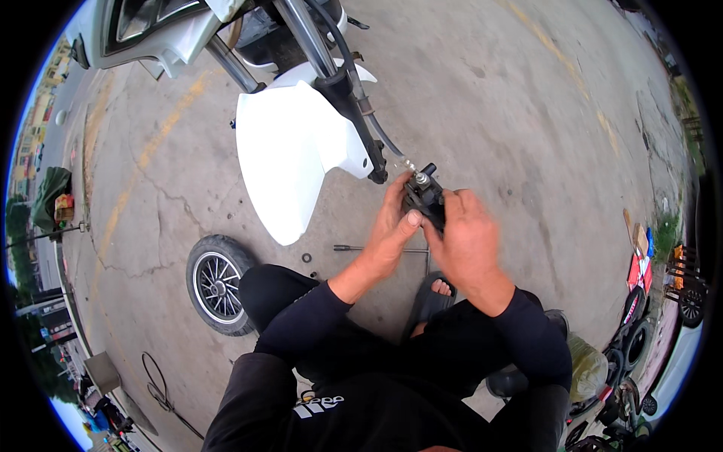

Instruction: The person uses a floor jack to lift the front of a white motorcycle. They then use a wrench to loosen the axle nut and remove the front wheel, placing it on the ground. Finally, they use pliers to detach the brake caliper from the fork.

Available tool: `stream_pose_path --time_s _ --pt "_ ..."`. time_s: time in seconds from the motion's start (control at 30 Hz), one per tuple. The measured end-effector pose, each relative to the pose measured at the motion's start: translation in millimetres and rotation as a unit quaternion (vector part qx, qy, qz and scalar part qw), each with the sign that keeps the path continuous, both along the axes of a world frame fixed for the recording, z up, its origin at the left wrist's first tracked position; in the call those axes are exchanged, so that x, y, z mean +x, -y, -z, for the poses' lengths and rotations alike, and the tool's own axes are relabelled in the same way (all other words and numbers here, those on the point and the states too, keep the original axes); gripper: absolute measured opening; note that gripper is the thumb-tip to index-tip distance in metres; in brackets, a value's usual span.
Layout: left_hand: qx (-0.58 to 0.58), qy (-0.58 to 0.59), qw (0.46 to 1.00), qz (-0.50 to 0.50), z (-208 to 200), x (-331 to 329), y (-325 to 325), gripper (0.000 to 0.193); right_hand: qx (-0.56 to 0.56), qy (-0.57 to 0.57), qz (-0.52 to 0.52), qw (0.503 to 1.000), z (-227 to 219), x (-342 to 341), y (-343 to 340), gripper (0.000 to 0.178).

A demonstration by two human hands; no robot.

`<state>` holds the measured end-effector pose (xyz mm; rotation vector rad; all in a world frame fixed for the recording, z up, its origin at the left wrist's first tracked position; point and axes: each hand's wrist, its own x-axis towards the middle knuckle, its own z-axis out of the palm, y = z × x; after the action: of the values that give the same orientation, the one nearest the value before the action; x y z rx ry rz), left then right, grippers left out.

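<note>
A dark brake caliper (426,193) is held up between my two hands, beside the lower end of the front fork. My left hand (382,239) grips it from the left, with the thumb on its near side. From the right, my right hand (468,237) closes its fingers over the other side; this hand is slightly blurred. A black brake hose (386,141) comes down along the fork leg (307,39) and joins the caliper at a metal fitting. The white front fender (285,154) of the scooter hangs to the left, with no wheel under it.
A spoked-pattern wheel with its tyre (219,288) leans by my left knee. Behind my wrists a long-handled metal wrench (376,248) lies on the concrete, near a small black ring (306,258). Tyres (639,343) and a plastic bag (589,369) are at the right.
</note>
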<state>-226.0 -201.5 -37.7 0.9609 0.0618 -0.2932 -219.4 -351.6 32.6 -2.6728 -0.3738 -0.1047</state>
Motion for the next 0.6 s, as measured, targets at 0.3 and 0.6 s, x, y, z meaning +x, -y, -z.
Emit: stream_pose_path --time_s 0.3,0.6 --pt "-0.135 -0.076 0.986 0.061 15.8 16.5 -13.8 0.069 0.042 -0.063 -0.060 0.995 -36.0 -23.8 2.1 0.062" --pt "-0.240 -0.021 0.958 0.152 22.1 18.3 -4.7 0.063 0.476 -0.589 0.032 0.652 -10.0 0.6 54.6 0.093"
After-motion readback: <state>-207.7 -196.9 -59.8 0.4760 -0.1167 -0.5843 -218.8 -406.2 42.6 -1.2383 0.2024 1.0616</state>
